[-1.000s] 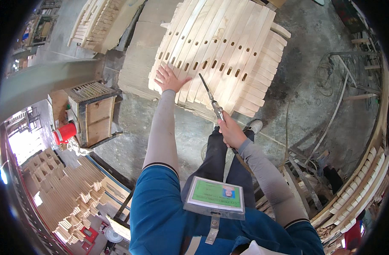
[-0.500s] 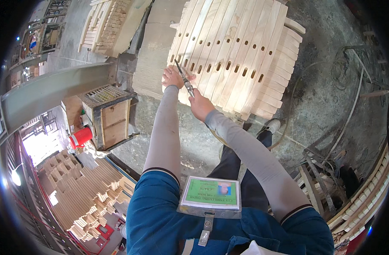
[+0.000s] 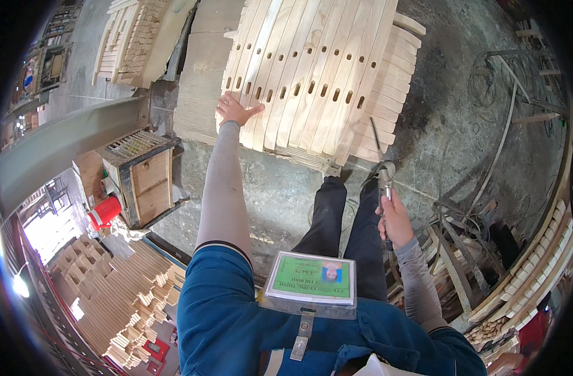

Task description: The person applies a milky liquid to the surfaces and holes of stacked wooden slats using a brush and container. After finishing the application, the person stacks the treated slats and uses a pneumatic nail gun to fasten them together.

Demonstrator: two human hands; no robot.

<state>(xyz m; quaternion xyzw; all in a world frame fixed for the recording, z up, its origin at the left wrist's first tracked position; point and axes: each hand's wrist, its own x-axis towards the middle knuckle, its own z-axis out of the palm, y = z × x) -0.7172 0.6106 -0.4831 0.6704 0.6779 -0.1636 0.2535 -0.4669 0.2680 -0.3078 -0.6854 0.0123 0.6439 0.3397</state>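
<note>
Pale wooden slats (image 3: 299, 69) with rows of oval slots lie side by side on a stack before me. My left hand (image 3: 235, 111) rests on the near left ends of the slats, fingers spread and thumb out to the right. Out to the right, clear of the stack, my right hand (image 3: 395, 219) is closed around a slim metallic hand tool (image 3: 385, 178) with a long, thin dark tip. This tip points up and away, beside the stack's near right corner. The exact kind of tool cannot be made out.
A wooden crate (image 3: 151, 178) stands left, with a red jug (image 3: 104, 213) beside it. More wood pieces (image 3: 120, 282) are stacked lower left, and curved slats (image 3: 543, 276) lower right. Metal frame bars (image 3: 458, 263) and hoses (image 3: 502, 188) lie on the right side of the concrete floor.
My right hand has drawn the tool off the slats, toward me and to the right. My left hand stays on the slats near their left end. The whole view has shifted slightly.
</note>
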